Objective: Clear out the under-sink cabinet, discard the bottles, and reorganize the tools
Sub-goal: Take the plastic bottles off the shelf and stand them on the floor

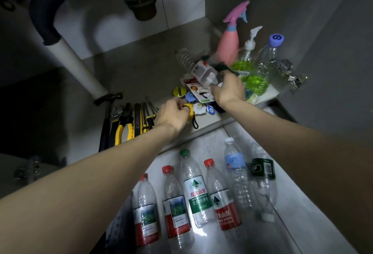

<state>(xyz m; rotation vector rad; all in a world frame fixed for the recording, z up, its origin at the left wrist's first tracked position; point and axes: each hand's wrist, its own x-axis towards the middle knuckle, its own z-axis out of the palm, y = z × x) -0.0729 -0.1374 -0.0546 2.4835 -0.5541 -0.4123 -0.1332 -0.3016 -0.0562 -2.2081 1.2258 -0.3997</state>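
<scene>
My left hand (171, 113) grips a yellow tape measure (189, 110) on the cabinet floor, its black strap trailing toward the front edge. My right hand (229, 88) holds a small clear plastic bottle (203, 72) by its neck, tilted above a red-and-white card packet (198, 90). Hand tools lie in a row at the left: a hammer (107, 116), a wrench (115, 112), yellow-handled pliers (123, 126) and screwdrivers (146, 116). Several empty water bottles (196, 191) lie side by side on the pale floor in front of the cabinet.
A pink spray bottle (230, 41), a pump bottle of green liquid (245, 59) and a clear bottle with a blue cap (266, 59) stand at the cabinet's right. Small round tape measures (199, 109) lie near my hands. A black drain pipe (46, 11) and a white pipe (80, 65) cross the left.
</scene>
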